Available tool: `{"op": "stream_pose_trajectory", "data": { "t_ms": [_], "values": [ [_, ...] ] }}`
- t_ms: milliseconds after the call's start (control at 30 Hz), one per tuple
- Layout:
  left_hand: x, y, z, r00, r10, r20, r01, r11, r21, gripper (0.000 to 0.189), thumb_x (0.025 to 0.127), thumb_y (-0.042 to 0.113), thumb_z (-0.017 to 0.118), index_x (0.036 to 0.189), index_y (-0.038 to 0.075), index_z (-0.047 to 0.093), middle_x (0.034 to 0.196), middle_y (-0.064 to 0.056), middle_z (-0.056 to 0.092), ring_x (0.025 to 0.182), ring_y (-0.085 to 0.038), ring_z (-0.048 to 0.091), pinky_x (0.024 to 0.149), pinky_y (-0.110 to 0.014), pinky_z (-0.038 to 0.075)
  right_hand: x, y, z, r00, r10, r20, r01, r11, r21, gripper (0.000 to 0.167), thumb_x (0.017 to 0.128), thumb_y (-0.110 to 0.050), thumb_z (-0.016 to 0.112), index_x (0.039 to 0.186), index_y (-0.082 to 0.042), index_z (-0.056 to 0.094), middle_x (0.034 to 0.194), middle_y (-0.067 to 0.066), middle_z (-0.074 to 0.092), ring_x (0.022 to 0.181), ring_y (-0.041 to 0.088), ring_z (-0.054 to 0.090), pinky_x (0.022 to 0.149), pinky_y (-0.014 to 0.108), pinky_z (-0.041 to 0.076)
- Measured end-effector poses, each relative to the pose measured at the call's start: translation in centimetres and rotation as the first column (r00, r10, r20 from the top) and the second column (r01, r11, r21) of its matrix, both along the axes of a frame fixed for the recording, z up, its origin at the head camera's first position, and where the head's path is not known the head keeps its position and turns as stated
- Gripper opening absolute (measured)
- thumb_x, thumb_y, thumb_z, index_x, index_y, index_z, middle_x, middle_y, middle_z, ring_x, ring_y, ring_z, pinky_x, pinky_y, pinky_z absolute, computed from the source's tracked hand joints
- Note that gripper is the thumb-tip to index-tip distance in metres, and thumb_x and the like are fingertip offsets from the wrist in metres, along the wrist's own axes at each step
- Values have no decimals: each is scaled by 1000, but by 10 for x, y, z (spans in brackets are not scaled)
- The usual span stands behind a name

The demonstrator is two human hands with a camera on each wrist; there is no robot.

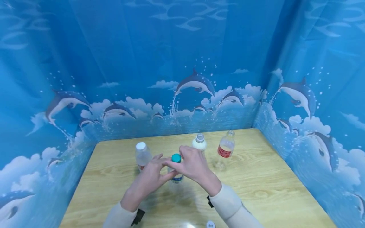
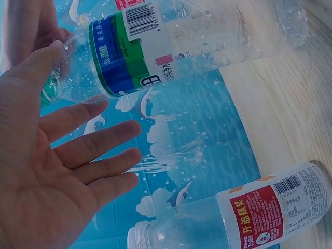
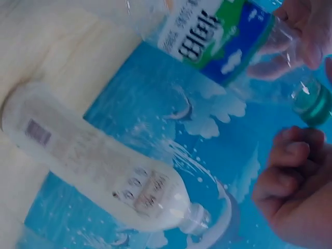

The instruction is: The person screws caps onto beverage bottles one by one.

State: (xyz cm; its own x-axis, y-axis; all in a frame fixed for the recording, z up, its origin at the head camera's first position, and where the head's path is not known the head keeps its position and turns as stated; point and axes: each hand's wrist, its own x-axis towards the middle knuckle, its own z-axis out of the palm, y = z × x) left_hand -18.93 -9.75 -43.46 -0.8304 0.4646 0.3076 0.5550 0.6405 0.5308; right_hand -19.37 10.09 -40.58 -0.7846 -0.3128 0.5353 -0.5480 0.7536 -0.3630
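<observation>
right hand (image 1: 191,164) seemingly gripping teal cap (image 1: 176,157)

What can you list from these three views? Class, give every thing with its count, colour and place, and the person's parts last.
Green-capped bottle: one, clear, blue-green label, centre of table, between the hands.
White-capped bottle: one, clear, red label, to its left.
Milky bottle: one, white, capless, behind the right hand.
Red-label bottle: one, clear, capless, right of the others.
Loose cap: one, white, table's near edge.
Table: one, light wood.
Backdrop: blue, dolphin print, three sides.
Left hand: fingers straight beside the bottle.
Right hand: grip at the green cap.
</observation>
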Motion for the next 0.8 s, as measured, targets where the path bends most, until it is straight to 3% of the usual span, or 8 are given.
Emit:
{"op": "stream_pose_trajectory", "data": {
  "t_ms": [67,133,233,333,467,667,800],
  "values": [
    [0,0,1,1000,3,21,-3,1000,-2,42,96,52,74,129,27,75,131,0,75,139,-44,58,116,-64,43,3,4,7,997,-17,70,15,999,30,57,85,-66,79,73,-18,50,57,-11,31,47,3,27,45,21,24],
    [-1,0,2,999,10,32,-10,1000,-14,45,96,52,74,131,24,75,133,-2,75,140,-44,57,115,-64,45,6,10,15,983,16,181,-18,1000,9,47,87,-64,77,87,-21,59,61,-11,39,48,5,31,47,24,27],
    [-1,-1,3,999,29,38,-28,999,-33,53,97,54,72,135,16,73,135,-8,73,140,-43,57,111,-62,50,7,22,22,933,143,330,-119,989,-92,41,94,-48,76,126,-23,65,81,-9,53,55,6,39,52,25,36],
    [-1,-2,2,999,33,40,-32,999,-34,61,98,55,71,139,11,69,137,-13,72,137,-43,60,107,-60,53,5,29,23,892,259,371,-223,965,-139,51,98,-31,71,147,-21,60,101,-7,58,62,7,43,58,24,42],
    [-2,-3,1,998,28,50,-27,999,-26,63,98,57,69,142,12,67,138,-13,71,134,-42,62,105,-61,54,2,33,18,886,304,350,-270,952,-144,41,98,-24,68,139,-19,67,103,-6,61,68,6,47,61,24,46],
    [-2,-1,-2,999,27,28,-27,1000,-9,61,98,55,70,141,11,68,139,-12,71,134,-42,62,105,-62,54,-1,29,9,914,291,284,-252,953,-165,27,95,-24,72,121,-18,71,95,-3,60,74,11,51,63,23,47],
    [-1,1,-7,1000,28,-1,-28,1000,-4,58,99,50,72,140,10,68,137,-13,71,130,-42,65,103,-60,56,-3,26,4,930,267,254,-250,964,-95,26,95,-26,71,118,-16,68,96,-2,61,82,13,54,68,23,48]
  ]
}}
